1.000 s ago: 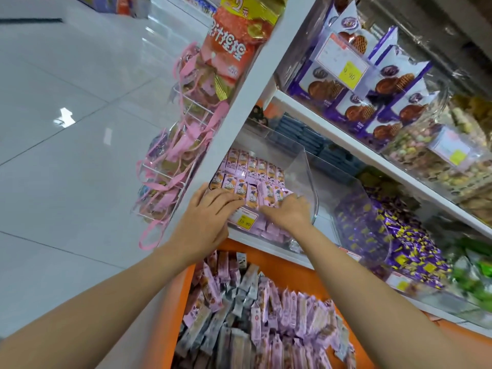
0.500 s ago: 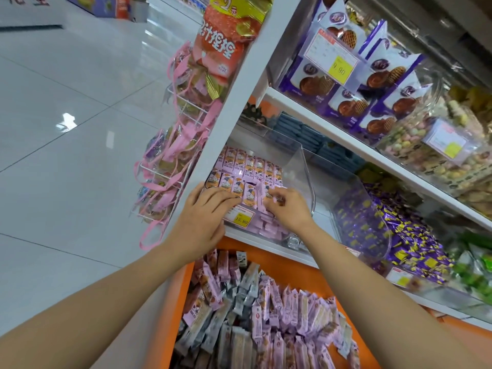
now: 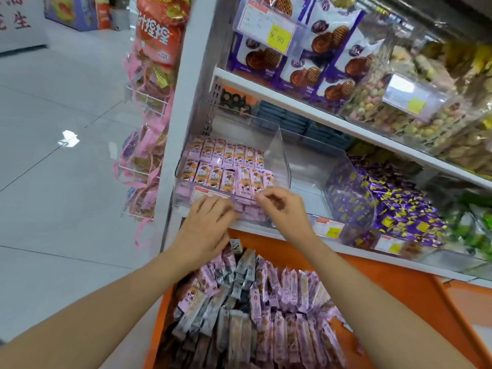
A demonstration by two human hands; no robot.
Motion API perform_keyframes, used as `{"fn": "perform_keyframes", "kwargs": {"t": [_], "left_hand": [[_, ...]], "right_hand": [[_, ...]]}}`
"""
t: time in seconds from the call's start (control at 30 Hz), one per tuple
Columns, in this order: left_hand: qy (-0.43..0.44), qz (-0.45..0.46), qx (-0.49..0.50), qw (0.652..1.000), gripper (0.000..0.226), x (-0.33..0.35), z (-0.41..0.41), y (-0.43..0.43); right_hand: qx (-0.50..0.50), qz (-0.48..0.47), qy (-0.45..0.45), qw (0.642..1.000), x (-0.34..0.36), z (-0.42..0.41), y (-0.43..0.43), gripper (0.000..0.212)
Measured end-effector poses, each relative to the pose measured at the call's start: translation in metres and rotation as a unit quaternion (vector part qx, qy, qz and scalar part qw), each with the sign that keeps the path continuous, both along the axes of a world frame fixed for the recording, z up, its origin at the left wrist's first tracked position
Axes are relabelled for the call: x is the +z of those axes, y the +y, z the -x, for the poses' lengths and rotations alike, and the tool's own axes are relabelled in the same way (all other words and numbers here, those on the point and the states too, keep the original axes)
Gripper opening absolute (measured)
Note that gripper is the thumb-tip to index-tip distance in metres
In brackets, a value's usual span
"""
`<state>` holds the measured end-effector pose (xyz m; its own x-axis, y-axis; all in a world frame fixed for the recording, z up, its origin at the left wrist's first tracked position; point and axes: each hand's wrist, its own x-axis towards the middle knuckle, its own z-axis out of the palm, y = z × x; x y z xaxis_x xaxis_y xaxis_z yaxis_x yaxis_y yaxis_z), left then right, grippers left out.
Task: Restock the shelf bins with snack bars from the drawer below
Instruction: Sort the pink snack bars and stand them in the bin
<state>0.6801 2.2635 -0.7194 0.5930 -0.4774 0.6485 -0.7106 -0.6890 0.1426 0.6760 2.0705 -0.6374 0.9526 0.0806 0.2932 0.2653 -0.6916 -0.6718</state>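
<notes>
Snack bars (image 3: 226,166) filled the clear bin (image 3: 279,155) on the white shelf (image 3: 306,190) and the orange drawer (image 3: 386,283) below. Left hand (image 3: 207,227) lay flat-fingered on the bin's front; right hand (image 3: 285,211) curled, grip unclear. Tiled floor (image 3: 66,195) stretched left.

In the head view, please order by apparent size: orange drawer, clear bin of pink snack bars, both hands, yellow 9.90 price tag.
1. orange drawer
2. clear bin
3. left hand and right hand: alike, not ranked
4. yellow 9.90 price tag, though farther away
</notes>
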Motion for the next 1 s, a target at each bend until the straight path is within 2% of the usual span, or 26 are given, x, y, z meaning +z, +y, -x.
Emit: {"fn": "perform_keyframes", "kwargs": {"t": [0.07, 0.17, 0.23, 0.3, 0.37, 0.47, 0.7, 0.8, 0.9, 1.0], "left_hand": [[0.033, -0.036, -0.043, 0.998, 0.027, -0.011, 0.005, -0.021], [0.141, -0.11, -0.069, 0.981, 0.027, -0.039, 0.013, -0.052], [0.229, -0.162, -0.077, 0.957, 0.031, -0.061, 0.018, -0.073], [0.321, -0.233, -0.076, 0.915, 0.041, -0.083, 0.024, -0.09], [0.367, -0.292, -0.076, 0.88, 0.052, -0.105, 0.028, -0.106], [0.413, -0.293, -0.08, 0.859, 0.058, -0.128, 0.036, -0.13], [0.451, -0.297, -0.073, 0.838, 0.082, -0.149, 0.029, -0.182], [0.439, -0.313, -0.076, 0.839, 0.082, -0.158, 0.023, -0.2], [0.43, -0.327, -0.096, 0.836, 0.079, -0.167, 0.021, -0.212], [0.391, -0.309, -0.086, 0.863, 0.074, -0.173, 0.02, -0.217]], "right_hand": [[0.004, -0.026, 0.023, 0.999, -0.009, 0.02, -0.019, 0.014], [-0.017, -0.025, 0.076, 0.997, -0.037, 0.045, -0.057, 0.019], [-0.05, -0.012, 0.12, 0.991, -0.066, 0.057, -0.087, 0.02], [-0.087, 0.025, 0.168, 0.982, -0.099, 0.063, -0.116, 0.014], [-0.117, 0.059, 0.228, 0.965, -0.132, 0.068, -0.141, 0.01], [-0.142, 0.098, 0.333, 0.927, -0.172, 0.072, -0.168, 0.023], [-0.157, 0.113, 0.452, 0.871, -0.236, 0.06, -0.188, 0.068], [-0.168, 0.124, 0.447, 0.87, -0.252, 0.054, -0.186, 0.076], [-0.174, 0.175, 0.425, 0.871, -0.26, 0.053, -0.183, 0.078], [-0.176, 0.195, 0.404, 0.876, -0.266, 0.051, -0.187, 0.078]]}}
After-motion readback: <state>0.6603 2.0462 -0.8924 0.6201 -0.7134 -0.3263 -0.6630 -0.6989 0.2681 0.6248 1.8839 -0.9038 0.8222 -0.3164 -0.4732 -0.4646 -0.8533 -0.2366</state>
